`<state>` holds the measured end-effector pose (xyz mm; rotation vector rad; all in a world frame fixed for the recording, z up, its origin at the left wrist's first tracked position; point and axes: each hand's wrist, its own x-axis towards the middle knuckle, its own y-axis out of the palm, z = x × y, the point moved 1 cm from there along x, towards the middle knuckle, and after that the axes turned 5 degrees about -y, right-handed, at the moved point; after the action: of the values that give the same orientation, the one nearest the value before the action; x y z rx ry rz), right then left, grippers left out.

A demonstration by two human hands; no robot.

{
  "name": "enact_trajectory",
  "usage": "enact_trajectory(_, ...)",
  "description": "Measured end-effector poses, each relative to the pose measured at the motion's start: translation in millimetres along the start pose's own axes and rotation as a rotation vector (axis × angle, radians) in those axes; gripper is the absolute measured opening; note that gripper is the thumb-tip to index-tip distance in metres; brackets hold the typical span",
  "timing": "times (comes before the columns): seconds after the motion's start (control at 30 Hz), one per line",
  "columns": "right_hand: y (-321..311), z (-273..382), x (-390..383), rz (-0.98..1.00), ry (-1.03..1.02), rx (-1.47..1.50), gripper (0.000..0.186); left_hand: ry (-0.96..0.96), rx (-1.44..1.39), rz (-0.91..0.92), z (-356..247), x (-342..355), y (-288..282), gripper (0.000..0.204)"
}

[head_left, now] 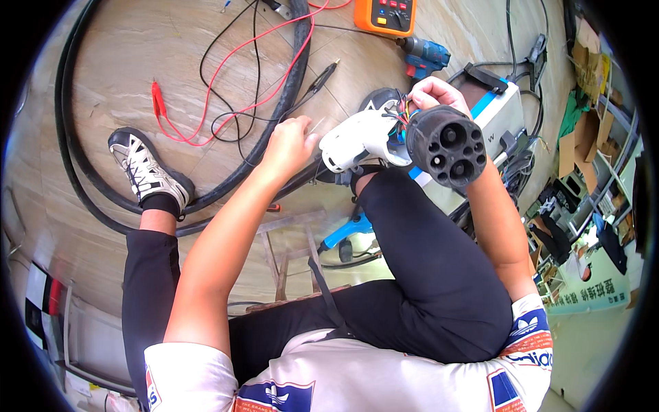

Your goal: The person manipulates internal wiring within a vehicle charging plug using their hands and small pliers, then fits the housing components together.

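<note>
A black round charging plug head (449, 147), its face full of round sockets, is turned up toward me above my right knee. My right hand (439, 95) is closed around its far side, partly hidden by it, the fingertips near thin coloured wires (402, 118). These wires run from the plug head toward a white plastic housing (357, 141), which lies to the left by my right shoe. My left hand (292, 143) is left of the housing, with fingers bent and pinched; a thin pale sliver shows at the fingertips, too small to name.
A thick black cable (65, 117) loops over the tiled floor around my left shoe (147, 168). Red and black test leads (213, 127) lie ahead, near an orange multimeter (384, 15) and a blue cordless drill (424, 56). A white-and-blue case (504, 113) stands right, a blue tool (347, 232) below.
</note>
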<state>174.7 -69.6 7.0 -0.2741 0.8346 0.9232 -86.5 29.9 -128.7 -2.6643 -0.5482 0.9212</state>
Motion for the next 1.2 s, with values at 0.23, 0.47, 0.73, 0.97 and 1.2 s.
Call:
enact_trajectory(0.23,-4,-18,18,0.048,-0.005,0.151,0.01,-0.153,-0.109,0.162,-2,1,-17,0.028)
enact_trajectory(0.47,23,-20,39,-0.019,-0.223,0.0,0.03,-0.221,-0.505,0.346,-3,-13,12,0.051)
enact_trajectory(0.73,36,-20,64,0.013,-0.144,0.107,0.055,-0.255,-0.705,0.378,-1,-24,25,0.064)
enact_trajectory(0.97,44,-33,46,0.211,-0.177,-0.309,0.066,-0.301,-0.584,0.519,-5,-50,11,0.07)
enact_trajectory(1.2,73,-82,47,0.129,-0.08,-0.397,0.056,-0.471,-0.607,0.655,46,-70,19,0.079)
